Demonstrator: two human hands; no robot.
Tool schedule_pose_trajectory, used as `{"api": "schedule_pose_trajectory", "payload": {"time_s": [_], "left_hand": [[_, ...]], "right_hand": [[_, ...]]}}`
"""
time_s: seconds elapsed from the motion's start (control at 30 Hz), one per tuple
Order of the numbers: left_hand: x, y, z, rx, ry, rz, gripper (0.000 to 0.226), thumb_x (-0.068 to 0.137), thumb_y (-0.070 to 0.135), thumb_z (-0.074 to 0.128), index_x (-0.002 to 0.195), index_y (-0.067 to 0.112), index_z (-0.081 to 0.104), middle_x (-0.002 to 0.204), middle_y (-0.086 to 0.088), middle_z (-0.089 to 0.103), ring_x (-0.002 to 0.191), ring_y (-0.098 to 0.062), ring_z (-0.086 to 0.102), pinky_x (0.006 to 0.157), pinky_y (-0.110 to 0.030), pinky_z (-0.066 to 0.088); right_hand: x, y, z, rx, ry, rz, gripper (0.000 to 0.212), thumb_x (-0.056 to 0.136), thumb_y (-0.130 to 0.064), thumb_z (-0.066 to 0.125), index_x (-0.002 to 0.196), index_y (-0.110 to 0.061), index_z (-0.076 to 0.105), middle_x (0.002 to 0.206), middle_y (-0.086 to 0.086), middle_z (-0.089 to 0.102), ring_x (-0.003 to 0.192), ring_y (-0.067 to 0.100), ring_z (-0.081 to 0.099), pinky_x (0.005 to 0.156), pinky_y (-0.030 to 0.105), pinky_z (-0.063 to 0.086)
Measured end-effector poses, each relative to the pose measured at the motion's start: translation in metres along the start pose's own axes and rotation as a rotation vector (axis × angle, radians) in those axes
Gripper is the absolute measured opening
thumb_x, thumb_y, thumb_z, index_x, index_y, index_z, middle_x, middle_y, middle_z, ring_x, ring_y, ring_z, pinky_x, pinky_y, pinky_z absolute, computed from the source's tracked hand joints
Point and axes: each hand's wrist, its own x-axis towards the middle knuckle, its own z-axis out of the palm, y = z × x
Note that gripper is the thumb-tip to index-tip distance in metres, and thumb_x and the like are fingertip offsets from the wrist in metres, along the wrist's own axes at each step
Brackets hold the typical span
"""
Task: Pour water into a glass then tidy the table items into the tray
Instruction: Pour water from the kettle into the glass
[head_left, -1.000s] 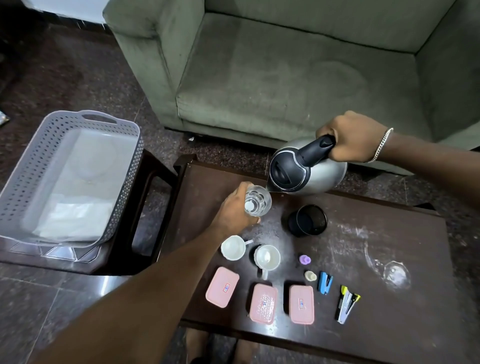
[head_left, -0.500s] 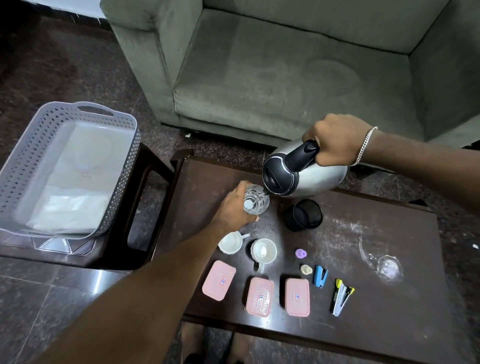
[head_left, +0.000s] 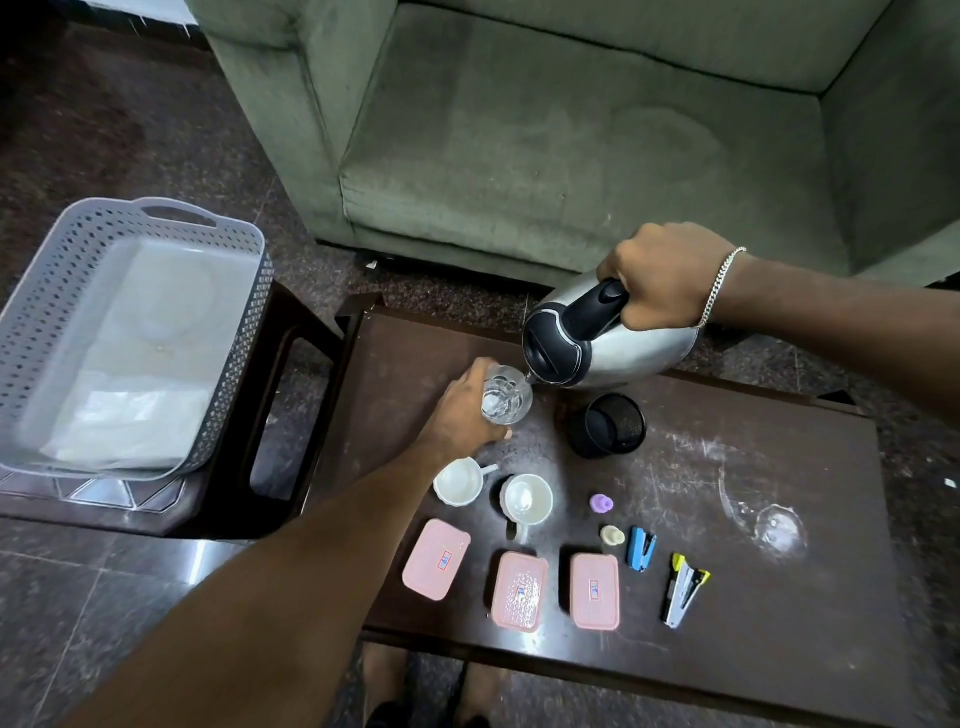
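Note:
My right hand (head_left: 662, 278) grips the black handle of a steel kettle (head_left: 613, 345), tilted with its spout over a clear glass (head_left: 505, 399). My left hand (head_left: 460, 413) holds that glass above the dark table (head_left: 753, 597). Below stand two white cups (head_left: 460, 482) (head_left: 527, 501). Three pink lidded boxes (head_left: 436, 558) (head_left: 519, 590) (head_left: 595, 590) line the front edge. A purple piece (head_left: 601, 503), a cream piece (head_left: 612, 535), a blue stapler (head_left: 641, 548) and a yellow-grey stapler (head_left: 683, 590) lie to their right. A second glass (head_left: 774, 527) lies on its side.
A grey perforated tray (head_left: 249, 332) sits on a dark stool to the left of the table, with white sheets inside. A black mesh cup (head_left: 608, 423) stands under the kettle. A green sofa (head_left: 571, 130) fills the far side. My feet show below the table's front edge.
The kettle and the glass keep the same pose relative to each other, spout over the rim. The view has drifted slightly; nothing on the table has moved.

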Motion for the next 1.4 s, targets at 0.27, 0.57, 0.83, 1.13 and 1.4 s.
{"api": "schedule_pose_trajectory", "payload": {"time_s": [0.27,0.57,0.83,1.13,1.4], "left_hand": [[0.005,-0.005,0.004,-0.026,0.007,0.012,0.089,0.055,0.017,0.095,0.128,0.022,0.045,0.126,0.0,0.056,0.115,-0.024,0.058,0.101,-0.044,0.049],[0.006,-0.013,0.006,-0.063,-0.019,-0.004,0.094,0.054,0.024,0.097,0.129,0.031,0.042,0.123,0.003,0.061,0.11,-0.017,0.062,0.099,-0.038,0.052],[0.006,-0.019,0.003,-0.043,-0.032,-0.001,0.098,0.052,0.026,0.098,0.131,0.032,0.04,0.124,0.007,0.062,0.113,-0.015,0.061,0.1,-0.035,0.051],[0.003,-0.018,0.002,-0.042,-0.023,-0.001,0.094,0.054,0.025,0.097,0.128,0.03,0.041,0.122,0.007,0.064,0.112,-0.014,0.062,0.1,-0.037,0.051],[0.001,-0.018,-0.002,-0.04,-0.026,-0.027,0.097,0.056,0.025,0.097,0.134,0.026,0.04,0.127,0.002,0.062,0.116,-0.019,0.06,0.098,-0.044,0.053]], "right_hand": [[0.003,0.002,0.006,-0.011,0.018,-0.009,0.015,0.053,-0.031,0.042,0.063,-0.022,0.049,0.067,0.012,0.063,0.062,0.041,0.061,0.054,0.029,0.038],[0.003,0.004,0.007,-0.055,0.0,0.016,0.017,0.055,-0.03,0.047,0.066,-0.018,0.054,0.058,0.008,0.053,0.055,0.039,0.056,0.053,0.029,0.043],[0.003,0.003,0.008,-0.071,-0.003,-0.001,0.01,0.058,-0.028,0.053,0.061,-0.023,0.044,0.065,0.011,0.062,0.06,0.04,0.062,0.053,0.029,0.04],[0.001,0.001,0.005,-0.081,-0.005,0.0,0.014,0.057,-0.028,0.054,0.061,-0.023,0.041,0.066,0.012,0.062,0.059,0.04,0.062,0.053,0.028,0.038],[0.0,-0.003,0.003,-0.103,0.005,-0.004,0.011,0.059,-0.029,0.053,0.063,-0.022,0.045,0.067,0.011,0.063,0.058,0.04,0.061,0.052,0.029,0.04]]}}
